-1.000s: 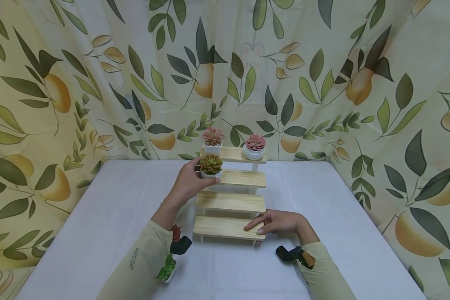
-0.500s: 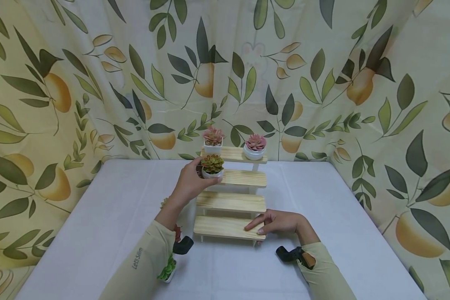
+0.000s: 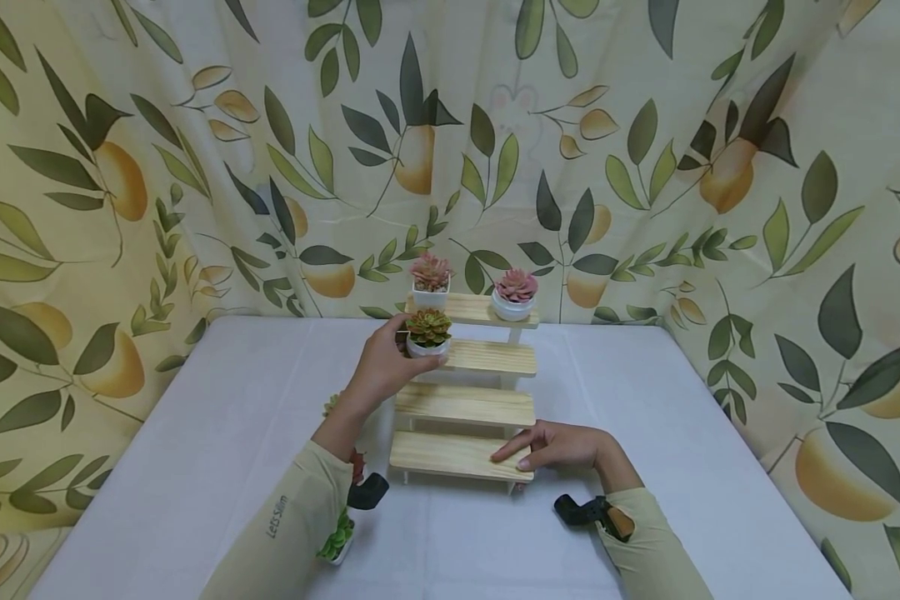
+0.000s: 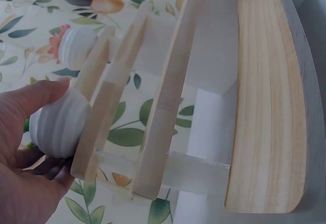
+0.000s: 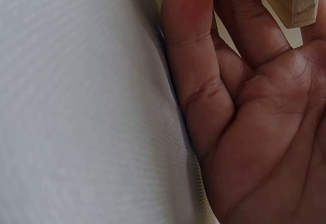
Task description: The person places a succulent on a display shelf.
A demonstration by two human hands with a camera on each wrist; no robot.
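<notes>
My left hand grips a potted succulent with green-and-reddish leaves at the left end of the second-highest shelf. In the left wrist view its ribbed white pot sits between thumb and fingers, right at the shelf's end. The wooden stepped plant stand has several light wood shelves on white supports. At the right end of the lowest shelf, my right hand holds the board, index finger and thumb on top. In the right wrist view the other fingers reach past the board's corner.
Two pink succulents, one in a square pot and one in a round pot, stand on the top shelf. A green succulent and a red plant are partly hidden by the left sleeve. A leaf-patterned curtain hangs behind the white-covered table.
My left hand has shifted slightly right with the succulent, along the second-highest shelf. The head view has moved a little. My right hand keeps its place on the lowest shelf.
</notes>
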